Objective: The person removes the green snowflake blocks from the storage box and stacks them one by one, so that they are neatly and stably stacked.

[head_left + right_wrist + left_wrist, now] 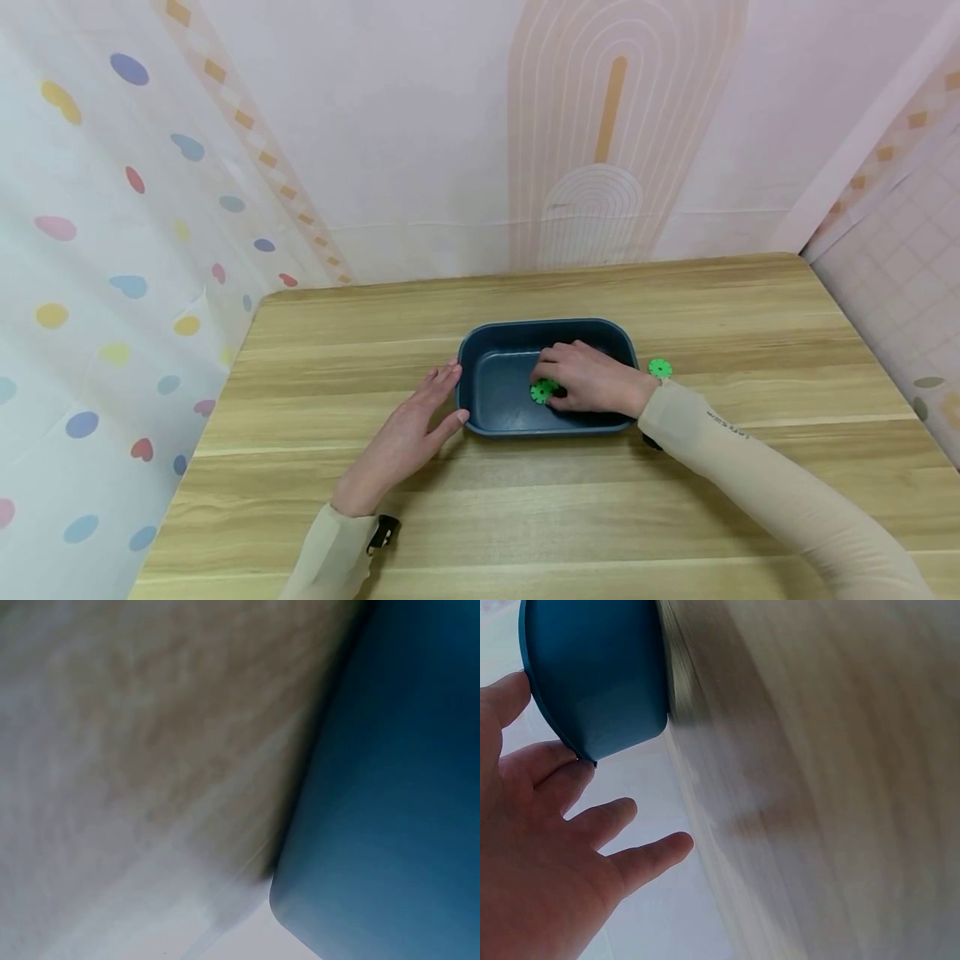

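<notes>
A dark blue rectangular bin (498, 432) sits on the table. My right hand (588, 379) reaches down into it over the right rim. Its curled fingers and thumb pinch green notched plastic discs (542, 392) near the bin's floor; how many is hidden by the hand. My left hand (405, 437) touches the bin's left rim with its fingertips and thumb, fingers spread and mostly straight. The left wrist view shows that hand (547, 825) against the rim of the bin (600, 675). Only the bin's outer wall (390, 825) fills the right wrist view, with the right hand unseen.
Another green notched disc (660, 368) lies on the table just right of the bin, beside the right wrist. The wood-grain table (337, 350) ends at a patterned curtain (420, 150) behind and on the left. A dark strap (382, 533) shows at the left wrist.
</notes>
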Demonstrator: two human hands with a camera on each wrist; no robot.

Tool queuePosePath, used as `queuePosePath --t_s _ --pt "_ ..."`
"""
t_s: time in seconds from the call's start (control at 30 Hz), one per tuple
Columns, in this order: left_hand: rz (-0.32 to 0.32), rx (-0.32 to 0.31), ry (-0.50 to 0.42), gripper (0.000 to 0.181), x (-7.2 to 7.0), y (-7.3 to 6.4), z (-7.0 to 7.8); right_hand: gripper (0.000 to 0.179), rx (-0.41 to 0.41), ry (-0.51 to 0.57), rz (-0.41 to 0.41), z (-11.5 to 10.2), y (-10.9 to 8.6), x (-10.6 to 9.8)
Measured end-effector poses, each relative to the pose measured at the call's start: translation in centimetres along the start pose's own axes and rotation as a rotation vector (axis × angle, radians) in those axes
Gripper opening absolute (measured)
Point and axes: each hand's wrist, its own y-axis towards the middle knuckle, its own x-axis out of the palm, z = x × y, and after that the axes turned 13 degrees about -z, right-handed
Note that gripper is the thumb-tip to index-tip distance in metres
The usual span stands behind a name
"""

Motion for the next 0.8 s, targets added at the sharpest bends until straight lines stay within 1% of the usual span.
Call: queuePosePath --t_s 0.47,0.8 --pt "0.000 -0.001 -0.001 0.068 0.04 -0.03 0.03 0.030 -0.005 0.011 -0.039 -0.12 0.03 -0.13" --pt "0.006 0.006 -0.003 0.069 0.09 0.03 0.00 0.028 -0.016 0.035 -0.011 -0.08 -0.04 -0.05"
